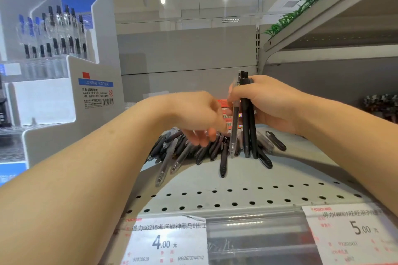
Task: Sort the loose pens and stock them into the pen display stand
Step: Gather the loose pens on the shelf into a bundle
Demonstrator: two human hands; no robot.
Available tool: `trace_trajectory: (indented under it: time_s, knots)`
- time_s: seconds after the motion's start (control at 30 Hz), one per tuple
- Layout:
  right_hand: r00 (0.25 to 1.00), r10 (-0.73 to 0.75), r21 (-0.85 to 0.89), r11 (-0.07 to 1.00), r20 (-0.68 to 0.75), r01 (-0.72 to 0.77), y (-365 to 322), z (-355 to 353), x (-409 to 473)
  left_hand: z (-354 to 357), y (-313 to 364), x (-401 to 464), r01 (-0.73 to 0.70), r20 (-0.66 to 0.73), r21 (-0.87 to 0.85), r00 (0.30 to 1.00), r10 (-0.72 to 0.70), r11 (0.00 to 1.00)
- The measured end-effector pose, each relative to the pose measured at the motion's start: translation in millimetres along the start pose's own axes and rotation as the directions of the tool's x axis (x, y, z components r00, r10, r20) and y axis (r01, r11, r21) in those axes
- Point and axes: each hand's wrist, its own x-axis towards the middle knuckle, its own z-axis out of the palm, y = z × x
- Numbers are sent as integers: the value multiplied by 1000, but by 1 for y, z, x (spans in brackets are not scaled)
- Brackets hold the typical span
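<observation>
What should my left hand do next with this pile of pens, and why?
Probably pinch one more pen from the pile and pass it to the right hand. The left hand hovers over the pile with fingers curled down among the pens, apparently holding none, while the right hand grips an upright bundle of pens. The display stand sits to the left.

Black and clear loose pens (193,153) are lying in a messy pile at the middle of the frame. The white pen display stand (64,71) is standing at upper left, holding upright pens.
</observation>
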Motion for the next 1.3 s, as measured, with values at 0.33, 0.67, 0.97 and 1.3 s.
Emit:
trace_trajectory:
  time_s: [0.33,0.67,0.97,1.3]
  knots:
    - [999,26,-67,997,42,-24,1,-2,-2,25,13,5,55,154,263,983,-98,963]
    - [998,67,-9,998,5,-67,4,-2,0,-15,-4,-10,86,87,-15,993,-84,996]
    - [999,47,-23,999,15,-47,4,-1,0,-21,-6,-14,-20,84,-257,996,43,966]
    - [1000,21,-10,1000,3,-21,3,0,-1,-18,-7,-3,-103,-54,-125,994,97,987]
